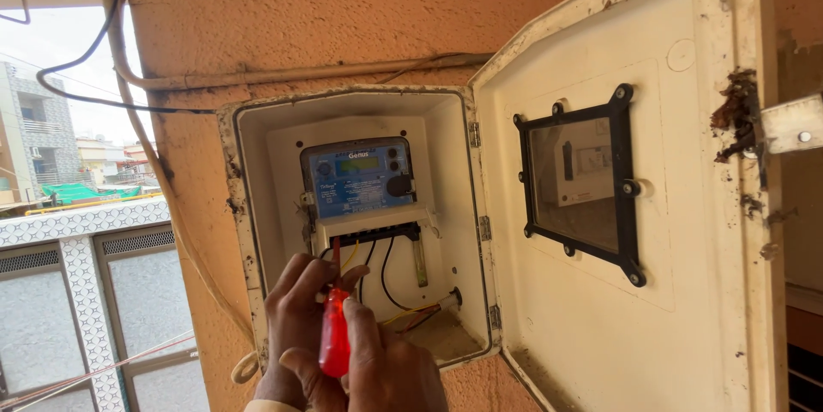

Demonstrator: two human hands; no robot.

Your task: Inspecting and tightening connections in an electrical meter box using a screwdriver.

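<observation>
Red and see-through, the screwdriver [334,339] stands nearly upright inside the lower part of the open meter box [249,206], its shaft pointing up toward the black terminal strip [377,233] under the blue electricity meter [357,177]. Its handle is gripped by the right hand [381,365], whose thumb lies along it. The left hand [296,313] is curled around the top of the handle and shaft, fingers bent close to the black, yellow and red wires [384,279]. At the right the cream door [634,189] with its black-framed window [579,180] hangs wide open against the orange wall [300,9].
</observation>
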